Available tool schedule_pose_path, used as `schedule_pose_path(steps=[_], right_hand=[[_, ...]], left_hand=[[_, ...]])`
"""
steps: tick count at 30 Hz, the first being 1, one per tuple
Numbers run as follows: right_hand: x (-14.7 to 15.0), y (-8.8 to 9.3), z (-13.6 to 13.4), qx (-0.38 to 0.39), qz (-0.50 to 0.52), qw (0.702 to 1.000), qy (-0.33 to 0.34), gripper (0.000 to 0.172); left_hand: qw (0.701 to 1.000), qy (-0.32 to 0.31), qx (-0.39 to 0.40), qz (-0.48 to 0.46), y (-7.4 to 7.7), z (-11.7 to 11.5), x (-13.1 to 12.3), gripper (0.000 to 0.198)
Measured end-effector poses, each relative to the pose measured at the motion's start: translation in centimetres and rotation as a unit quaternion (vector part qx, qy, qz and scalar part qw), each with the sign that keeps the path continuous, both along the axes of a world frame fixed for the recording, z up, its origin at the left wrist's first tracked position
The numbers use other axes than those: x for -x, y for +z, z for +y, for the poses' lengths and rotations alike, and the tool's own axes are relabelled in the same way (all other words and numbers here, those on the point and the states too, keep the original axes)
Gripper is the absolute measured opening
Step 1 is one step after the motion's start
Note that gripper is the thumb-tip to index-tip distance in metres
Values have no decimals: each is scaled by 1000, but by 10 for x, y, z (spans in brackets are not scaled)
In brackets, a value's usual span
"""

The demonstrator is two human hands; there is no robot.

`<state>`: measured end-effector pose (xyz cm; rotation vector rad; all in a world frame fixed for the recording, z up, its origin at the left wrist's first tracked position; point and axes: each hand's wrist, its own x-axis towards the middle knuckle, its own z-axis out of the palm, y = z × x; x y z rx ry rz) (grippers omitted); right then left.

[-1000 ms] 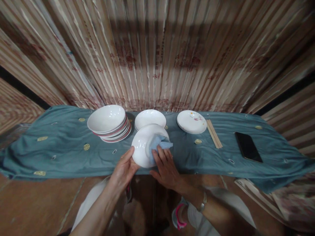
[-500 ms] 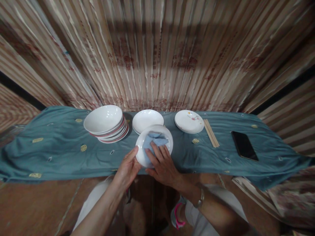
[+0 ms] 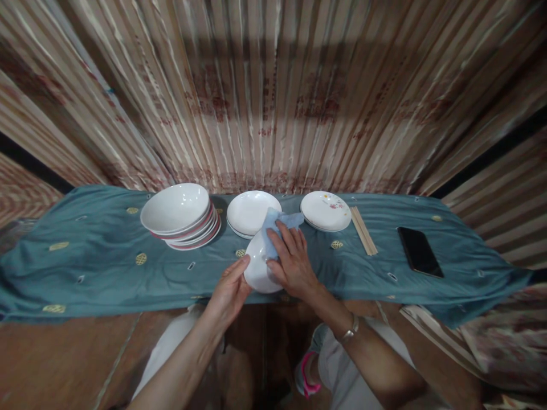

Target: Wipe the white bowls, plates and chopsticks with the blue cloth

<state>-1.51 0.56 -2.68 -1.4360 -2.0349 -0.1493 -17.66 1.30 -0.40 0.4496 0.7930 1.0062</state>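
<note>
Above the table's front edge, my left hand (image 3: 231,287) grips the left rim of a white plate (image 3: 257,272), thumb on its upper face. My right hand (image 3: 294,259) presses a light blue cloth (image 3: 273,225) against the plate's right side, fingers over the cloth. The plate is tilted, and part of it is hidden by the cloth and hand. Just behind it, a small stack of white plates (image 3: 252,209) rests on the table, its front edge partly covered by the held plate and cloth.
On the teal cloth-covered table (image 3: 111,273) stands a stack of white bowls (image 3: 177,210) at left. Right of centre are flower-patterned plates (image 3: 327,212), chopsticks (image 3: 364,230) and a black phone (image 3: 419,251). A striped curtain (image 3: 265,102) hangs behind.
My right hand and the cloth have moved from the plate's middle to its upper right side. The plate has shifted slightly right and tilted differently.
</note>
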Motion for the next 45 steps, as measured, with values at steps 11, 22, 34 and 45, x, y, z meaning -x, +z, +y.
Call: schedule_pose_path(steps=[11, 22, 34, 45], right_hand=[[-20, -17, -5, 16, 81, 996, -16, 63], [-8, -34, -27, 24, 50, 998, -3, 69], [23, -34, -40, -49, -72, 993, 77, 67], [14, 3, -14, -52, -88, 994, 29, 54]], left_hand=[[1000, 4, 4, 14, -4, 4, 1, 29], [1000, 7, 13, 16, -4, 7, 3, 32], [999, 30, -13, 0, -10, 9, 3, 17], [998, 36, 6, -41, -5, 11, -13, 21]])
